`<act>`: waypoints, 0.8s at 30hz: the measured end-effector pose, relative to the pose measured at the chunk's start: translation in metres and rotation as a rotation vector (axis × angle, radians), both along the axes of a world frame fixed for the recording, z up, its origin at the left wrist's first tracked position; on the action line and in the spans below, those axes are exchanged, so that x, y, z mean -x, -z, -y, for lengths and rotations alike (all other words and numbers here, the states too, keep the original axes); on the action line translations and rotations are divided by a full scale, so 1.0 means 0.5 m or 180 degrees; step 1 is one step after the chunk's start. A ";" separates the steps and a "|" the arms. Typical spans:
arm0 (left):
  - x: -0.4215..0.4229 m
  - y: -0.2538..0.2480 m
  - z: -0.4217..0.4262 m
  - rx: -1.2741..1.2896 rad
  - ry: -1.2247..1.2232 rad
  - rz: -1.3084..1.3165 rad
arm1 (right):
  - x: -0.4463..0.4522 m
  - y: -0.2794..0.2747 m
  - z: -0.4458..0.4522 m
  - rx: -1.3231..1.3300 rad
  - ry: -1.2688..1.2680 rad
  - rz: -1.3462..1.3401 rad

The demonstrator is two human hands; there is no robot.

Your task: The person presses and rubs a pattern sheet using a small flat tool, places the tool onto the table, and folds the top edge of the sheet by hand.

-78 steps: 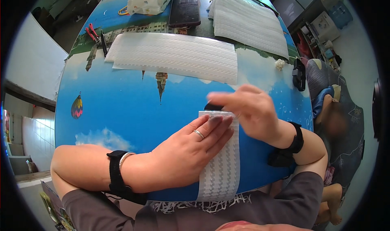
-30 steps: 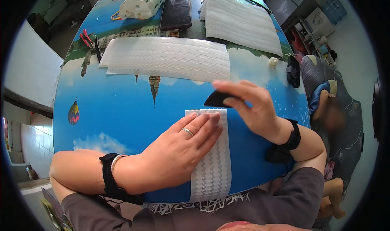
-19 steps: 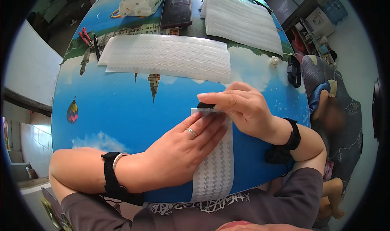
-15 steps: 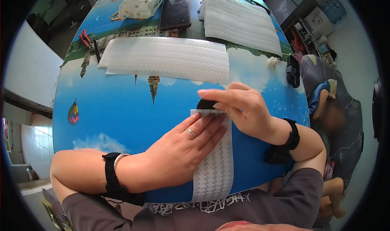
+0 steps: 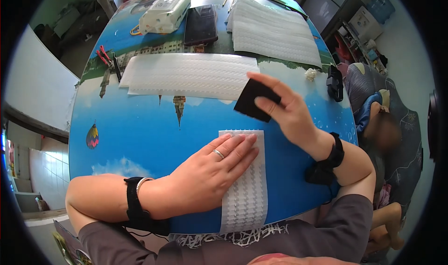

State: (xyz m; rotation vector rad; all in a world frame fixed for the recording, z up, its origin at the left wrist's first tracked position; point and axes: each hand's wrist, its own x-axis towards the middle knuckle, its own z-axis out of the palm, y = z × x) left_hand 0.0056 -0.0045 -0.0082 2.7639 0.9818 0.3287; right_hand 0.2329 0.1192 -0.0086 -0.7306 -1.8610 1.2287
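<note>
My left hand [image 5: 203,178] lies flat with its fingers stretched out on a whitish patterned strip [image 5: 245,202], which bears rows of small raised shapes. The strip runs from the table's near edge up past my fingertips. Above and to the right of it, my right hand [image 5: 294,118] grips a thin black square piece [image 5: 252,99] between thumb and fingers. This piece is held up, apart from the strip, and looks flat and stiff; its exact kind I cannot tell. Its upper corner overlaps the end of a wider pale patterned sheet [image 5: 186,76] lying crosswise beyond.
A pile of similar sheets [image 5: 275,34] sits at the back right. Near it are a dark phone [image 5: 200,24], a pack of wipes [image 5: 164,15] and a black clip-like object [image 5: 335,83]. Red-handled pliers [image 5: 103,56] lie at left. A person [image 5: 378,120] is at the right.
My right hand has lifted away from the strip's far end, up and forward, bringing the black piece into full view. My left hand stays flat on the strip.
</note>
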 end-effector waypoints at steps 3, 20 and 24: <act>0.004 -0.002 -0.003 -0.0096 -0.0059 0.0094 | -0.023 -0.006 -0.036 0.0456 -0.0184 0.0132; 0.005 -0.004 -0.014 0.0022 -0.0170 -0.0163 | -0.026 -0.005 -0.040 0.0433 -0.0517 0.0344; 0.005 0.000 -0.012 0.0049 -0.0172 -0.0021 | -0.027 -0.003 -0.041 0.0447 -0.0537 0.0332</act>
